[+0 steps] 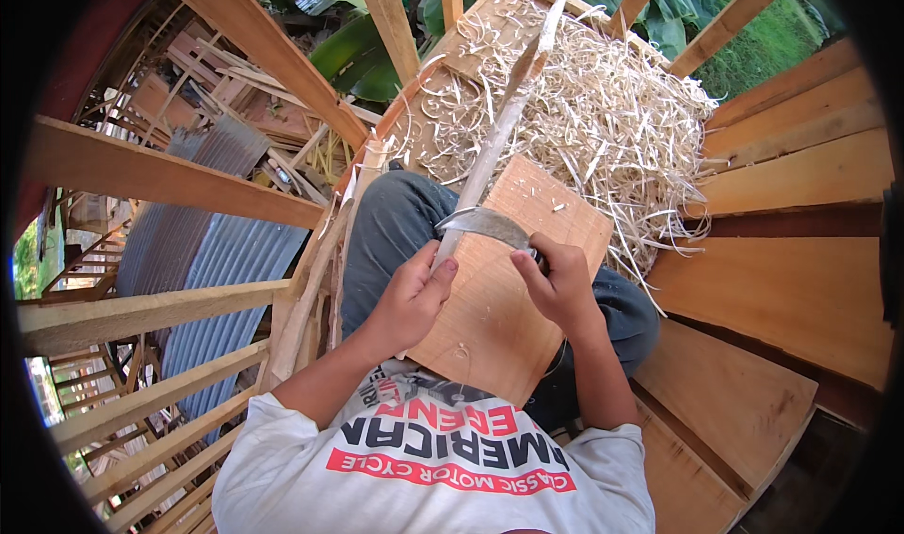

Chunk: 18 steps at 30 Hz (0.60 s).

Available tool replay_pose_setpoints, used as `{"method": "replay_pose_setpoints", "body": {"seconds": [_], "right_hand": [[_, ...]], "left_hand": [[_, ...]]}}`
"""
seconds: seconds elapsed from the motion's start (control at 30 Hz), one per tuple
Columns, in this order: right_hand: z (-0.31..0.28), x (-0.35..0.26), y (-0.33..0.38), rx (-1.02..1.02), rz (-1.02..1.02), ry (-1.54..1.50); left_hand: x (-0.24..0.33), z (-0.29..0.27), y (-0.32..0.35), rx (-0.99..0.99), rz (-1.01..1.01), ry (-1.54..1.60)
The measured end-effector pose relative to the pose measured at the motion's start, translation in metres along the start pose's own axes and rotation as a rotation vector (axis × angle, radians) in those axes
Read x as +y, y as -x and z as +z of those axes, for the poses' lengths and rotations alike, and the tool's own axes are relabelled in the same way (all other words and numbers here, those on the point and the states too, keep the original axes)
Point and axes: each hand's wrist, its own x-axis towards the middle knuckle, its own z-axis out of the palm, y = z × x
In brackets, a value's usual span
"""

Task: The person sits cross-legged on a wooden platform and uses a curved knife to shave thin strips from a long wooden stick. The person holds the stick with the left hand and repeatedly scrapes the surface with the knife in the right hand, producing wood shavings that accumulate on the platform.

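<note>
gripping the near end of a long pale stick point(499, 129), the left hand point(414, 294) is closed around it, hiding that end. the right hand point(557, 280) is clenched on the handle of a curved blade point(485, 221), the handle itself covered by fingers. the blade lies across the stick above a wooden board point(490, 317) on the lap. beyond, a heap of pale shavings point(612, 110) covers the plank floor point(791, 289); the stick's far tip runs off the top edge.
</note>
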Motion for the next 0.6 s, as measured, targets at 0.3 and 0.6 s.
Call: {"method": "replay_pose_setpoints", "body": {"seconds": [0.3,0.6], "right_hand": [[-0.003,0.002,0.007,0.177,-0.004,0.586],[-0.022,0.016,-0.009,0.325,0.02,0.73]], "left_hand": [[0.005,0.014,0.012,0.006,0.205,-0.454],[-0.003,0.007,0.027,-0.057,0.172,-0.403]]}}
